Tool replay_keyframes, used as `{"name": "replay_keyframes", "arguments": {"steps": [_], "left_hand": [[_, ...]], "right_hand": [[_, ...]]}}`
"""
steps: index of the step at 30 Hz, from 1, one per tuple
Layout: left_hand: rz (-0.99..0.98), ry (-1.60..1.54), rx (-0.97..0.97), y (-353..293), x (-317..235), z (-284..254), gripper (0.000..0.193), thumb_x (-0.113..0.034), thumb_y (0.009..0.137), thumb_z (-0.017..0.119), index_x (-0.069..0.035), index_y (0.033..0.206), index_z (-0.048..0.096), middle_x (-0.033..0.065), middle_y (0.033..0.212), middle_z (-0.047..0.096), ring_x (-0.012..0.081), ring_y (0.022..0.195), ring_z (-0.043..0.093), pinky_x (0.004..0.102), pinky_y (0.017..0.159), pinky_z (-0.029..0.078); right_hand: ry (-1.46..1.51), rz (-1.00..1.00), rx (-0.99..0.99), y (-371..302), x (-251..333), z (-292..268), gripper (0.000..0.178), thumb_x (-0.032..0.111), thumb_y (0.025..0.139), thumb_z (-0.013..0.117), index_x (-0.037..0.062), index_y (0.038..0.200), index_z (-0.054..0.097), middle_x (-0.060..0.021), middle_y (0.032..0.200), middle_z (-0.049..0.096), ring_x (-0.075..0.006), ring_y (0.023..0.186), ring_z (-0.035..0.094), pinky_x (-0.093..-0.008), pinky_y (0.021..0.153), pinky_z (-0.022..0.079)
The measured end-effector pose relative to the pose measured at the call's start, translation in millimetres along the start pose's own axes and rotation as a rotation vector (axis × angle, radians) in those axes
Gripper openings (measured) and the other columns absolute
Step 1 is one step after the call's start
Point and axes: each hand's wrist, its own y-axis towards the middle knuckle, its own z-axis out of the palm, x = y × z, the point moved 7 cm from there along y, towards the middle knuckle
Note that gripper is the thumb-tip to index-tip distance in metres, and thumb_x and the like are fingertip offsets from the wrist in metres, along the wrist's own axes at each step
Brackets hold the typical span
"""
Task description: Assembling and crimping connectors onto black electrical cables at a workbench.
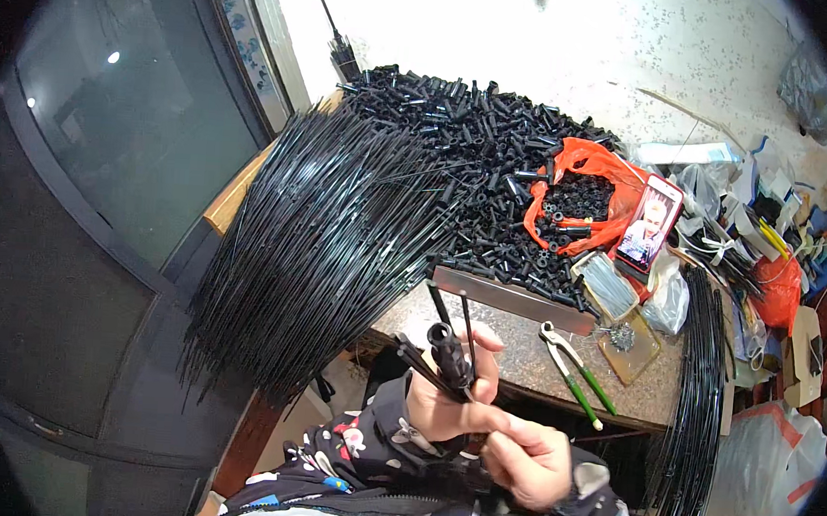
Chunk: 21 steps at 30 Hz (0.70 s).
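My left hand (446,416) is closed around a black plastic fitting (449,354) with a round open end and several black rods (425,366) that stick up and out past the fingers. Just below and to the right, my right hand (530,466) is closed in a pinch close to the lower end of the held parts. What its fingertips grip is hidden. Both hands are in front of the table's near edge. Beyond them lies a heap of short black plastic tubes (443,116), held back by a metal strip (514,301).
A big sheaf of thin black rods (319,232) covers the table's left side; a narrower bundle (693,402) hangs at the right. Green-handled pincers (578,373) lie near the edge. Behind are a red bag (588,160) of small black rings, a phone (650,225) and a tray (607,285).
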Motion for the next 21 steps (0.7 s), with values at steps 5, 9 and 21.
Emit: {"name": "replay_keyframes", "arguments": {"steps": [5,9,21], "left_hand": [[-0.019,0.172,0.130,-0.6,-2.6,-3.2,0.073,-0.013,0.054,0.082,-0.002,0.107,0.033,-0.0011,0.064,0.044,0.0090,0.054,0.045,0.0227,0.047,0.037],[-0.007,0.182,0.125,-1.8,-0.1,-0.2,0.070,-0.011,0.055,0.082,-0.003,0.105,0.033,-0.0008,0.064,0.044,0.0089,0.054,0.044,0.0230,0.047,0.038],[-0.058,0.193,0.064,-5.2,-0.5,-1.7,0.048,0.003,0.060,0.074,-0.007,0.090,0.037,0.0018,0.066,0.042,0.0100,0.058,0.043,0.0236,0.051,0.039]], "right_hand": [[-0.612,-0.375,-0.015,-5.1,42.0,3.4,0.032,-0.002,0.082,0.048,0.0010,0.113,0.053,-0.0075,0.072,0.061,-0.0107,0.062,0.058,-0.0215,0.059,0.046],[-0.724,-0.429,-0.030,-3.7,43.2,7.1,0.038,-0.007,0.075,0.049,0.0022,0.112,0.054,-0.0108,0.067,0.059,-0.0149,0.059,0.059,-0.0224,0.057,0.046],[-0.669,-0.378,-0.023,-0.9,34.8,2.5,0.028,-0.002,0.077,0.052,0.0021,0.105,0.058,-0.0098,0.064,0.056,-0.0145,0.053,0.054,-0.0231,0.052,0.043]]}}
